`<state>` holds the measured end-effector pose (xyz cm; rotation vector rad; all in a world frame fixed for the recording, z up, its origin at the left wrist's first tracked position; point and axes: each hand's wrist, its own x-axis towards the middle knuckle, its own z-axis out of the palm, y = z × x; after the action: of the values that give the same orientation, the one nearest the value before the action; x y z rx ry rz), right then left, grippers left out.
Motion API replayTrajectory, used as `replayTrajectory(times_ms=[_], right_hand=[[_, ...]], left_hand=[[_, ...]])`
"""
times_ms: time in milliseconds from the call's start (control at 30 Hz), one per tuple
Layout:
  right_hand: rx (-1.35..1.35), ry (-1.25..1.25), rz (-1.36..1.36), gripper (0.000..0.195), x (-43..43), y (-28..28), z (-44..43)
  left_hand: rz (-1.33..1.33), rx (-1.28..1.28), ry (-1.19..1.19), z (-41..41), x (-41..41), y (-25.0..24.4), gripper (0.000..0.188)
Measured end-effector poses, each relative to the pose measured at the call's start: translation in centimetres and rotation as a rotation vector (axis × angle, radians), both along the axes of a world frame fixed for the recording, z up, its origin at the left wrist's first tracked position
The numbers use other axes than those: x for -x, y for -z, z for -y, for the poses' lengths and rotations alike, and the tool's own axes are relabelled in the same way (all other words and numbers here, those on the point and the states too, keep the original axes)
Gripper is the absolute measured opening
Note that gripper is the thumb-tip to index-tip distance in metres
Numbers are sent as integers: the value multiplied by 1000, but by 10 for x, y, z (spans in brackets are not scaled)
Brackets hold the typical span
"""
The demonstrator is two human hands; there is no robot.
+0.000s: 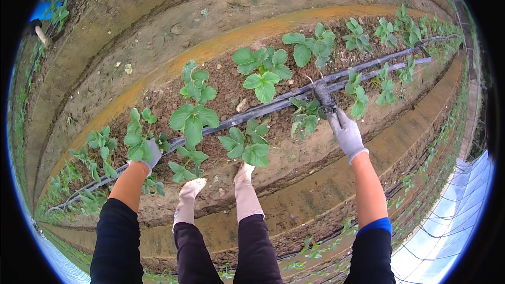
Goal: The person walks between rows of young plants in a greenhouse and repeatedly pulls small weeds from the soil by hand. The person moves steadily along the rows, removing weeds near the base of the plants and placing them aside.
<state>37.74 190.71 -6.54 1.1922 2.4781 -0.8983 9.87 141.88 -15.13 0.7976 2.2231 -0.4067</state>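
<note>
My left hand (153,156), in a pale glove, is down among the leaves of a strawberry plant (136,138) beside the black drip hose (260,110); leaves hide its fingertips, so its grip does not show. My right hand (344,130), gloved too with dark soil on the fingers, grips the lower end of a dark, soil-covered cylindrical object (324,94), with thin pale prongs at its far end. That object lies across the two hoses, between a strawberry plant (305,114) on its left and another (357,92) on its right.
Rows of strawberry plants (193,120) run along the raised soil bed. My feet in light boots (245,193) stand at its near edge. Muddy furrows (315,201) lie on both sides. A person's arm (41,35) and something blue (51,4) show at the upper left.
</note>
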Motion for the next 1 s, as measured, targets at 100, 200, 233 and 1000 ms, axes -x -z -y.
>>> replayTrajectory(times_ms=[100,200,233,1000], right_hand=[[-8,136,-6,38,1,2,-9],[-257,192,29,35,9,8,-36],[-246,183,13,35,12,11,-45],[-114,305,-57,40,12,67,-3]], left_hand=[[-24,-8,-36,10,-3,3,20],[-9,-67,-56,-1,-6,9,20],[-12,-78,-61,0,-6,12,20],[-68,-70,-45,18,-3,13,19]])
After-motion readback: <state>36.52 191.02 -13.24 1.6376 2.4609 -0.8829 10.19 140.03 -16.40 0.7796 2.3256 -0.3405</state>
